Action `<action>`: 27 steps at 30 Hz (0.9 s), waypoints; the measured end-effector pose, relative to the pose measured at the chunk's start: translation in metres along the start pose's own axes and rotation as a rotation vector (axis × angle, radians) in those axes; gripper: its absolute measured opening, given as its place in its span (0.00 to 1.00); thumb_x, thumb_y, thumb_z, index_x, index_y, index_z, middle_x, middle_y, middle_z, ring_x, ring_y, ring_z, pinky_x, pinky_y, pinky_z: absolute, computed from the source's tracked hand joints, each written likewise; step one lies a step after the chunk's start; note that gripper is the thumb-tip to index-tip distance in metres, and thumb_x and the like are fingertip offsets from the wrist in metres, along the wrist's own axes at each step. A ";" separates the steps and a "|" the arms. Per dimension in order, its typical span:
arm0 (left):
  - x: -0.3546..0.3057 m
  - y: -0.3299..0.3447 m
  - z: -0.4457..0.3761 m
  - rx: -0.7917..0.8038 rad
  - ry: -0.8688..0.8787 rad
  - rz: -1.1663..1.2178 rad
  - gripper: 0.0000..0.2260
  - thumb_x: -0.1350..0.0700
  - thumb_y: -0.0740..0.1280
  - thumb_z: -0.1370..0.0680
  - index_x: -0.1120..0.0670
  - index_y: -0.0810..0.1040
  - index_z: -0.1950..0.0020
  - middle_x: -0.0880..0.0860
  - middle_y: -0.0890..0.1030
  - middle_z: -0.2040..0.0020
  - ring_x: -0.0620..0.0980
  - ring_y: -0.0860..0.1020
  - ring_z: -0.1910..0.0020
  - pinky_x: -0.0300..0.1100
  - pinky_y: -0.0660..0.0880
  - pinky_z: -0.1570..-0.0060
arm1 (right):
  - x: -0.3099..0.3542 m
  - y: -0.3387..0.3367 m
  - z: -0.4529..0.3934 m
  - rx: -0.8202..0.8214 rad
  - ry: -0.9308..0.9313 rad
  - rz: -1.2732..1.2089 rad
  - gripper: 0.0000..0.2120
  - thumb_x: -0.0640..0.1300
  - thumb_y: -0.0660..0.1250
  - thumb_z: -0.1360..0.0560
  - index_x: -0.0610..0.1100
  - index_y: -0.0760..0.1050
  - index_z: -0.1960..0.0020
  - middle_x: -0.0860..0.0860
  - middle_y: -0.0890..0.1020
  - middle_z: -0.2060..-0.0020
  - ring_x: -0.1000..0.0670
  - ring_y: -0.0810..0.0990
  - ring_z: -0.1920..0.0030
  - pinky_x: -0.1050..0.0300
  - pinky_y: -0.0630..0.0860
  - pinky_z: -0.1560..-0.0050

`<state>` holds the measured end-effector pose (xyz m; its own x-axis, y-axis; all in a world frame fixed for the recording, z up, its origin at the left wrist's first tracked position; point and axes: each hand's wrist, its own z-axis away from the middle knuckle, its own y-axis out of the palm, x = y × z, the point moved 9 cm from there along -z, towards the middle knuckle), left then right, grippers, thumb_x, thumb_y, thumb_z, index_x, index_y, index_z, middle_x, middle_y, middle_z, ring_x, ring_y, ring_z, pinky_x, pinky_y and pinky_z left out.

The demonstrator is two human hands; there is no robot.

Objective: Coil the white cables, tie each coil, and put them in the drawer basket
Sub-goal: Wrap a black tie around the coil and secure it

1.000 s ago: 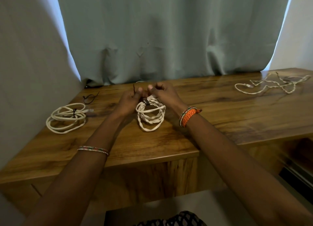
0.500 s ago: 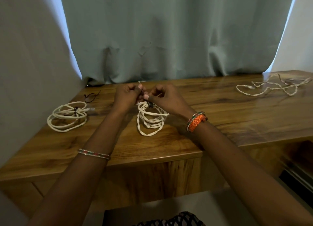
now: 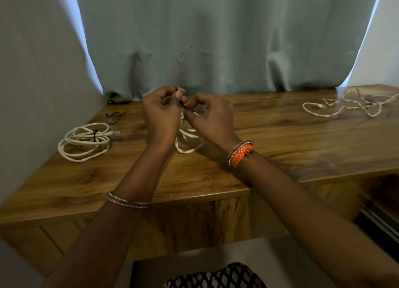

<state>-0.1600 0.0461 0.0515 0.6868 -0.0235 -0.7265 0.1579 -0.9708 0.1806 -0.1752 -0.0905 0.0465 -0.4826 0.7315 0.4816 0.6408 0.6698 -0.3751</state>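
Hanging between the two hands over the middle of the wooden surface [image 3: 280,141], the white coil [image 3: 187,139] shows only its lower loops: pale, twisted cord, several turns thick, the lowest turn seemingly touching the wood. The left hand [image 3: 159,115] has its thumb and forefinger curled in a narrow pinch on one end of a thin dark tie [image 3: 181,99], the tip poking up past the thumbnail. The right hand [image 3: 210,117] pinches the tie's other end just beside it, fingers curled; the exact hold is blurred, so it may also be gripping the top of the coil.

Far left on the surface lies a second white coil [image 3: 84,142], smoother cord in flat rounds, bound by a dark tie with a plug end sticking out right. Just beyond it lies a loose dark tie [image 3: 115,116]. Far right, well apart, an uncoiled white cable [image 3: 345,105] sprawls in loose bends. A grey-green curtain [image 3: 216,39] hangs behind.
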 end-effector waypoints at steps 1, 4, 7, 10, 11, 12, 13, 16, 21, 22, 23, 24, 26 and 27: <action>0.000 -0.001 -0.001 -0.017 0.005 0.011 0.11 0.70 0.63 0.25 0.57 0.78 0.62 0.47 0.78 0.72 0.39 0.76 0.72 0.35 0.76 0.64 | 0.005 -0.001 0.000 -0.022 -0.012 0.052 0.05 0.52 0.70 0.34 0.52 0.76 0.63 0.57 0.81 0.62 0.52 0.77 0.52 0.45 0.70 0.45; 0.005 -0.010 -0.008 -0.051 -0.007 0.048 0.16 0.70 0.62 0.25 0.52 0.77 0.65 0.44 0.75 0.76 0.42 0.73 0.73 0.39 0.74 0.65 | 0.013 0.004 0.000 -0.001 -0.042 0.128 0.07 0.53 0.69 0.34 0.53 0.72 0.65 0.56 0.79 0.61 0.50 0.74 0.51 0.44 0.66 0.43; 0.009 -0.011 -0.006 -0.032 -0.030 0.057 0.16 0.70 0.61 0.24 0.52 0.77 0.66 0.44 0.74 0.77 0.41 0.72 0.75 0.37 0.74 0.67 | 0.014 0.010 0.000 0.045 -0.083 0.157 0.09 0.54 0.68 0.33 0.54 0.69 0.65 0.57 0.75 0.62 0.50 0.73 0.53 0.42 0.66 0.43; 0.010 -0.008 -0.003 -0.023 -0.048 0.077 0.16 0.70 0.61 0.23 0.52 0.76 0.66 0.45 0.73 0.76 0.39 0.71 0.76 0.33 0.73 0.70 | 0.015 0.014 0.003 0.073 -0.133 0.172 0.08 0.53 0.68 0.32 0.53 0.70 0.64 0.57 0.71 0.63 0.50 0.72 0.54 0.39 0.67 0.43; 0.010 -0.008 -0.002 -0.025 -0.052 0.084 0.16 0.70 0.61 0.23 0.53 0.76 0.66 0.47 0.73 0.75 0.39 0.71 0.76 0.32 0.72 0.71 | 0.015 0.015 0.004 0.081 -0.150 0.172 0.07 0.52 0.68 0.32 0.52 0.72 0.63 0.57 0.71 0.62 0.50 0.72 0.55 0.38 0.68 0.43; 0.010 -0.007 -0.001 -0.025 -0.054 0.085 0.17 0.70 0.60 0.23 0.53 0.76 0.66 0.46 0.73 0.75 0.38 0.71 0.77 0.31 0.71 0.72 | 0.015 0.016 0.005 0.092 -0.160 0.172 0.07 0.52 0.68 0.31 0.51 0.74 0.63 0.57 0.72 0.62 0.50 0.72 0.55 0.37 0.68 0.42; 0.012 -0.007 -0.001 -0.022 -0.057 0.084 0.17 0.71 0.60 0.23 0.53 0.76 0.66 0.45 0.73 0.76 0.38 0.70 0.77 0.30 0.71 0.73 | 0.014 0.018 0.005 0.108 -0.164 0.172 0.06 0.52 0.68 0.31 0.50 0.75 0.62 0.56 0.73 0.61 0.50 0.72 0.55 0.37 0.67 0.41; 0.016 -0.007 0.001 0.005 -0.084 0.057 0.16 0.70 0.60 0.23 0.54 0.76 0.66 0.46 0.73 0.75 0.38 0.70 0.78 0.30 0.71 0.74 | 0.011 0.025 0.008 0.164 -0.160 0.198 0.05 0.51 0.68 0.29 0.50 0.76 0.58 0.54 0.78 0.56 0.49 0.73 0.51 0.36 0.63 0.37; 0.039 -0.013 -0.004 -0.032 -0.310 0.206 0.13 0.67 0.59 0.21 0.57 0.76 0.63 0.45 0.72 0.80 0.39 0.69 0.81 0.33 0.73 0.75 | 0.011 0.029 0.008 0.170 -0.198 0.194 0.04 0.47 0.68 0.28 0.50 0.79 0.53 0.54 0.80 0.53 0.49 0.75 0.47 0.38 0.65 0.37; 0.041 -0.012 -0.005 -0.036 -0.340 0.233 0.12 0.66 0.59 0.21 0.58 0.75 0.63 0.45 0.72 0.80 0.39 0.69 0.81 0.34 0.73 0.75 | 0.011 0.030 0.008 0.163 -0.201 0.159 0.06 0.46 0.68 0.28 0.50 0.79 0.52 0.54 0.80 0.53 0.49 0.76 0.47 0.39 0.65 0.38; 0.042 -0.010 -0.005 -0.035 -0.360 0.260 0.12 0.66 0.59 0.21 0.58 0.75 0.63 0.45 0.72 0.79 0.40 0.69 0.81 0.34 0.72 0.75 | 0.013 0.029 0.008 0.148 -0.209 0.137 0.06 0.45 0.68 0.29 0.49 0.79 0.51 0.53 0.81 0.54 0.49 0.76 0.47 0.41 0.66 0.39; 0.043 -0.008 -0.005 -0.033 -0.375 0.286 0.12 0.66 0.59 0.21 0.58 0.75 0.62 0.45 0.72 0.79 0.40 0.69 0.80 0.34 0.72 0.75 | 0.015 0.028 0.008 0.127 -0.227 0.141 0.07 0.45 0.68 0.29 0.48 0.79 0.51 0.53 0.81 0.54 0.48 0.77 0.48 0.43 0.67 0.40; 0.045 -0.004 -0.002 -0.028 -0.422 0.324 0.12 0.65 0.59 0.20 0.58 0.75 0.62 0.46 0.72 0.78 0.40 0.68 0.80 0.33 0.70 0.76 | 0.018 0.025 0.009 0.081 -0.283 0.218 0.06 0.46 0.68 0.29 0.47 0.79 0.53 0.52 0.81 0.55 0.47 0.76 0.49 0.44 0.68 0.43; 0.047 -0.003 -0.001 -0.028 -0.454 0.326 0.12 0.65 0.59 0.20 0.58 0.75 0.62 0.46 0.72 0.77 0.39 0.67 0.81 0.33 0.69 0.77 | 0.019 0.024 0.009 0.069 -0.309 0.263 0.05 0.47 0.68 0.29 0.47 0.79 0.54 0.51 0.81 0.55 0.46 0.76 0.50 0.44 0.68 0.43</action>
<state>-0.1273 0.0478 0.0174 0.3300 -0.4279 -0.8414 0.0111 -0.8896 0.4567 -0.1742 -0.0592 0.0388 -0.4714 0.8756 0.1056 0.7299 0.4545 -0.5105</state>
